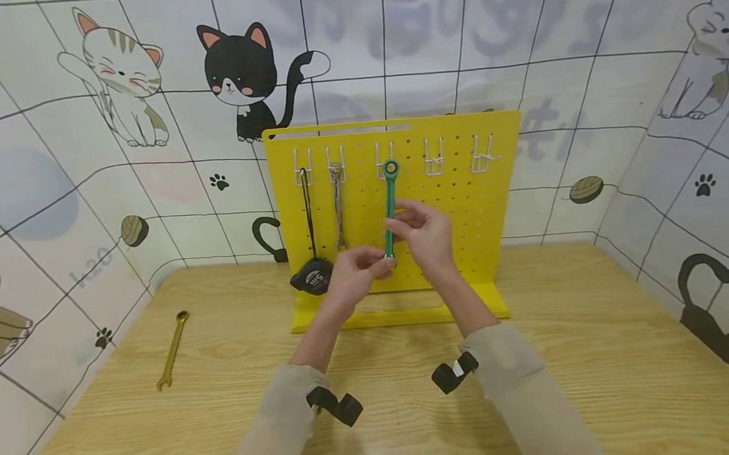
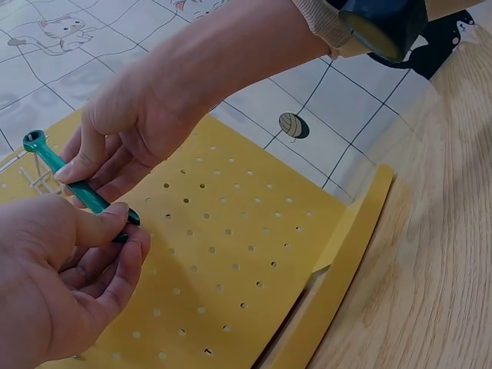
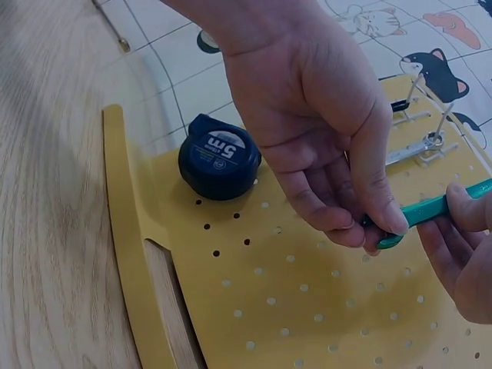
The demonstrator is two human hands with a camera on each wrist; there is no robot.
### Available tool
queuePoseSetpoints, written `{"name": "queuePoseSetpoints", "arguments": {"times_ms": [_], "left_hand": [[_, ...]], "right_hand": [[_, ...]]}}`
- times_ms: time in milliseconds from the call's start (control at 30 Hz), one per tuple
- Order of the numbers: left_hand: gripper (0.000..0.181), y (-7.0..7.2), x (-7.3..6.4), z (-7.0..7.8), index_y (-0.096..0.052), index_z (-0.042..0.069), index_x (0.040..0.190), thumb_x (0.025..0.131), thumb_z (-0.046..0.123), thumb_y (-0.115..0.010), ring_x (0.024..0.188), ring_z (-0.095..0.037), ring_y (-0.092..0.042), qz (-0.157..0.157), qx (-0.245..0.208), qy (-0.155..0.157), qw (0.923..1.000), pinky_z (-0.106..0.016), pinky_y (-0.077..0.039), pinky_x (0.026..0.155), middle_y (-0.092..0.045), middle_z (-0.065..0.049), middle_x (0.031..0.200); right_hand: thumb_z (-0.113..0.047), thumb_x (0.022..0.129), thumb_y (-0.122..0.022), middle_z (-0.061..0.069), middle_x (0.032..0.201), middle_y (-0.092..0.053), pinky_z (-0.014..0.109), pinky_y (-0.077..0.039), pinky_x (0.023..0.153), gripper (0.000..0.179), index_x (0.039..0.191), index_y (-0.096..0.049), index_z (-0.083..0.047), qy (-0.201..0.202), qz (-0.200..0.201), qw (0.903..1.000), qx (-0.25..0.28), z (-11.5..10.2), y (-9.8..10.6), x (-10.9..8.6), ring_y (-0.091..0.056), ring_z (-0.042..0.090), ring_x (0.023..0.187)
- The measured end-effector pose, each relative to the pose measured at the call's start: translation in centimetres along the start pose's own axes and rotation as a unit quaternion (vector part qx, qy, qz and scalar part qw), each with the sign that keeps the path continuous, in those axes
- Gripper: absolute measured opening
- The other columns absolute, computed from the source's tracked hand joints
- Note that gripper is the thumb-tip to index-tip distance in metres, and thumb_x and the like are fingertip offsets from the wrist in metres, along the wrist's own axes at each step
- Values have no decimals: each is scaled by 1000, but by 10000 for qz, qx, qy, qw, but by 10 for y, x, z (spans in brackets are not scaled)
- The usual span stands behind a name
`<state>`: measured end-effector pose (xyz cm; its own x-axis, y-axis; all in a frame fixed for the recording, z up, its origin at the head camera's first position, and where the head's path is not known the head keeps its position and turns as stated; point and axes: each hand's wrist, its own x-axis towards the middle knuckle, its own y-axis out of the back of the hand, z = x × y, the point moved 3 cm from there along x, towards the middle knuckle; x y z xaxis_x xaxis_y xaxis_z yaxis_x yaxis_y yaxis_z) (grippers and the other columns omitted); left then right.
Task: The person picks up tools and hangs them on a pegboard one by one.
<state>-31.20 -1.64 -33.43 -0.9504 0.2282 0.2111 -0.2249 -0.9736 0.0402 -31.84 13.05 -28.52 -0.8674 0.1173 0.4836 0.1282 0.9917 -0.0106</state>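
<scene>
Now, green wrench (image 1: 390, 208): hangs upright against the yellow pegboard (image 1: 478, 212), long axis vertical, ring end up at a white hook, open end down between my hands.
Left hand (image 1: 356, 272): my thumb and fingertips pinch the wrench's bottom end; from the left wrist view the thumb lies over the handle, fingers curled beneath.
Right hand (image 1: 422, 232): my fingers and thumb pinch the handle a little above the left hand, palm turned toward the board.
Arms: both forearms reach forward over the wooden table (image 1: 602, 352), sleeves pale beige, a black camera strapped at each wrist; the hands nearly touch.
Wrench count: three; the green one, a silver wrench (image 1: 338, 208) hanging on the hook to its left, and a brass-coloured wrench (image 1: 173, 349) lying flat on the table well apart to the left, ring end away from me.
Tape measure (image 1: 312, 277): one, black, marked 5m, hanging by a black strap from the leftmost hook, resting low against the board.
Hooks: five white pairs along the board's top row.
</scene>
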Motion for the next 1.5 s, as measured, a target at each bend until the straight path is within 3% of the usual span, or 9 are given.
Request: {"name": "queuePoseSetpoints", "arguments": {"times_ms": [167, 400, 667, 833, 967, 1233, 1333, 1500], "left_hand": [[15, -1, 3, -4, -71, -5, 103, 93, 6, -72, 78, -16, -70, 69, -108, 9, 9999, -46, -58, 88, -71, -10, 89], [15, -3, 7, -10, -71, -7, 102, 93, 5, -73, 78, -17, -71, 226, -236, 50, 9995, -53, -54, 92, -71, -12, 90], [16, -5, 11, -14, -72, -6, 101, 92, 7, -75, 78, -18, -72, 548, -265, 128, 9981, -49, -56, 91, -72, -11, 90], [15, -6, 15, -19, -72, -6, 100, 91, 6, -75, 80, -23, -72, 705, -345, 84, 9969, -50, -56, 89, -72, -13, 90], [15, -6, 20, -25, -73, -7, 99, 92, 6, -75, 85, -28, -73, 862, -385, 0, 9955, -43, -60, 83, -73, -15, 91], [17, -7, 23, -29, -74, -7, 101, 91, 7, -75, 94, -38, -71, 1105, -556, -11, 9923, -38, -61, 80, -73, -17, 95], [17, -6, 22, -30, -73, -7, 103, 93, 7, -73, 96, -39, -70, 1183, -386, -102, 9922, -36, -61, 79, -73, -17, 96], [20, -7, 22, -27, -70, -4, 109, 97, 12, -69, 87, -29, -71, 1219, 335, -348, 9914, -31, -60, 76, -71, -15, 97]], "right_hand": [[-2, 89, -77, 3, 81, -72, 35, -61, 68, 27, 115, -73, 3, -44, -45, 10000, 49, 3, -1, 3, -70, 16, 67], [-1, 89, -76, 2, 80, -71, 38, -62, 70, 27, 116, -72, 3, -150, -50, 9998, 93, 10, -1, 7, -70, 15, 67], [-3, 90, -76, 7, 84, -72, 40, -61, 72, 26, 115, -73, 1, -327, 64, 9994, -102, 12, -2, 12, -69, 15, 65], [-4, 90, -77, 8, 85, -71, 46, -61, 75, 26, 115, -74, -1, -372, 110, 9990, -200, 15, -4, 16, -69, 16, 65], [-6, 90, -77, 9, 86, -71, 47, -60, 77, 25, 114, -73, -1, -431, 117, 9987, -227, 18, -5, 18, -70, 18, 68], [-9, 92, -76, 16, 93, -71, 46, -60, 78, 25, 114, -71, 0, -414, 58, 9974, -584, 21, -7, 20, -72, 29, 76], [-11, 92, -76, 19, 95, -72, 46, -60, 79, 25, 113, -71, 1, -420, -57, 9969, -662, 23, -8, 21, -72, 31, 80], [-15, 93, -75, 19, 101, -72, 45, -59, 82, 27, 112, -69, 3, -530, -178, 9959, -705, 26, -8, 23, -70, 30, 87]]}}
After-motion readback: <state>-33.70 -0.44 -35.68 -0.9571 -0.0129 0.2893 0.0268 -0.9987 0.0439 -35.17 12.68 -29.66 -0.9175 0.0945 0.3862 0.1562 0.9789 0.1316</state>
